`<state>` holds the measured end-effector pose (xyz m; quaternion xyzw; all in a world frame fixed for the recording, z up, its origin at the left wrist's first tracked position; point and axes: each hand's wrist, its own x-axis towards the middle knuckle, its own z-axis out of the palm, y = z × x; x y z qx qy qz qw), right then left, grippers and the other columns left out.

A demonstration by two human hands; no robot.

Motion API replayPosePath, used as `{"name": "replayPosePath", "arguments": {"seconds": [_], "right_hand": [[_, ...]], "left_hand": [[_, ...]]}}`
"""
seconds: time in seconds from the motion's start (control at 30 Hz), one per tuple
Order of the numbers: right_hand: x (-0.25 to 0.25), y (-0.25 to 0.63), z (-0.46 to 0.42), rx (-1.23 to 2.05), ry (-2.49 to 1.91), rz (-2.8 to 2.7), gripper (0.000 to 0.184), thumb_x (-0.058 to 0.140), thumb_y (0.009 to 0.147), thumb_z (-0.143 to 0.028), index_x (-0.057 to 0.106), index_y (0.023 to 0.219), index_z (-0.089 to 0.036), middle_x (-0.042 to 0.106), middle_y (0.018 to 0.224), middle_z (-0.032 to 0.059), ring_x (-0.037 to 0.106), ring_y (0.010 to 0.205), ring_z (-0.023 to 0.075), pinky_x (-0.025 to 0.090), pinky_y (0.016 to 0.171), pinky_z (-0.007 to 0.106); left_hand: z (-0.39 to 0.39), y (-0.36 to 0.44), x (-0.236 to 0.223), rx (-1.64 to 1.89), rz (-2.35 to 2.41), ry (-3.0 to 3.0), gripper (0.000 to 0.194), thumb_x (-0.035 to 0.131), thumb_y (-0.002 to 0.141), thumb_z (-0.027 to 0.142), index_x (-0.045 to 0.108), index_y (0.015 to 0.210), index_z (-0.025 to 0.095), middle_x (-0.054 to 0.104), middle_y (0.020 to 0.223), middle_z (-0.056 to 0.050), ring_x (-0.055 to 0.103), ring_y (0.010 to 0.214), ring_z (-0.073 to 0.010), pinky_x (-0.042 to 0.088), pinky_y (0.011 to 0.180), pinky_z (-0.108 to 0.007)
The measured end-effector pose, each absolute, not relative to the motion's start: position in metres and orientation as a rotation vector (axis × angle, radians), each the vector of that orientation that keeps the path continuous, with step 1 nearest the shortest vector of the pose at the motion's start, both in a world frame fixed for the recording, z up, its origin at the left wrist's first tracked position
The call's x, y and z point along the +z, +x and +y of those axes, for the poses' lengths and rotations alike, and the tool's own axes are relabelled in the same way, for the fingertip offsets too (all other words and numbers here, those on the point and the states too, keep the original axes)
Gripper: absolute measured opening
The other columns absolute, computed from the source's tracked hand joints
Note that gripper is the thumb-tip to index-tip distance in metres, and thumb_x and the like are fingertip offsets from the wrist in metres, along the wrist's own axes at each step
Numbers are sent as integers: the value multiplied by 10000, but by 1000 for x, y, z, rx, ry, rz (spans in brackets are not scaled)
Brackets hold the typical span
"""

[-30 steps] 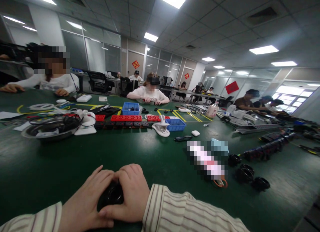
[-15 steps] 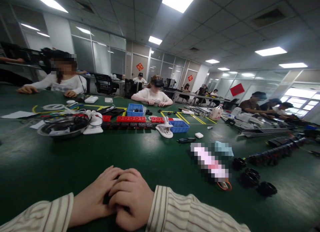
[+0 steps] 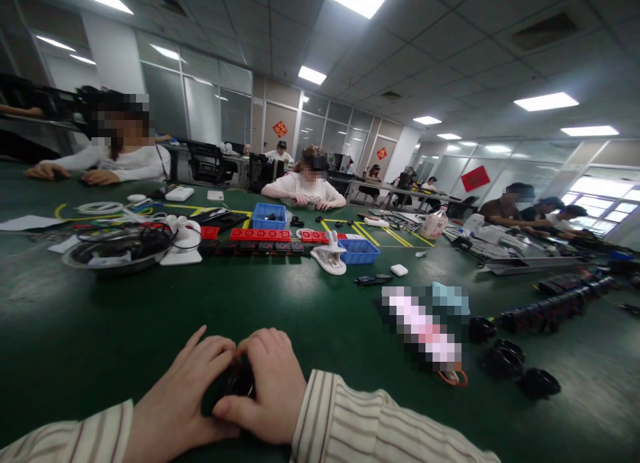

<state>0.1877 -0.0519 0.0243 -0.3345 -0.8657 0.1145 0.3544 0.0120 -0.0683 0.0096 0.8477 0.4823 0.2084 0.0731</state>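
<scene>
Both of my hands meet at the near edge of the green table (image 3: 310, 316) around a small round black part (image 3: 235, 385). My left hand (image 3: 180, 400) cups it from the left with its index finger stretched forward. My right hand (image 3: 273, 386) curls over it from the right, fingertips pressed on its top. Most of the black part is hidden between my fingers. Striped sleeves cover both forearms.
Three more round black parts (image 3: 505, 360) lie to the right, past a blurred pink object (image 3: 425, 330). Farther off are a metal bowl of cables (image 3: 117, 250), red power strips (image 3: 260, 235), blue bins (image 3: 357, 250) and a white clamp (image 3: 330, 256). Several people sit around the table.
My hands closed fully over the black part half a second ago. Now they have parted a little, so the part shows between them again, and my left index finger has stretched out.
</scene>
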Motion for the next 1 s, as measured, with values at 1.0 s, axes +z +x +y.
{"name": "replayPosePath", "arguments": {"seconds": [1.0], "right_hand": [[20, 187, -48, 260, -788, -2287, 556, 446, 756, -731, 509, 802, -181, 535, 787, 24, 486, 729, 167, 378, 691, 308]], "left_hand": [[-70, 16, 16, 502, 1330, 2470, 405, 719, 660, 437, 608, 986, 224, 607, 1024, -60, 551, 999, -288, 238, 1041, -562]]}}
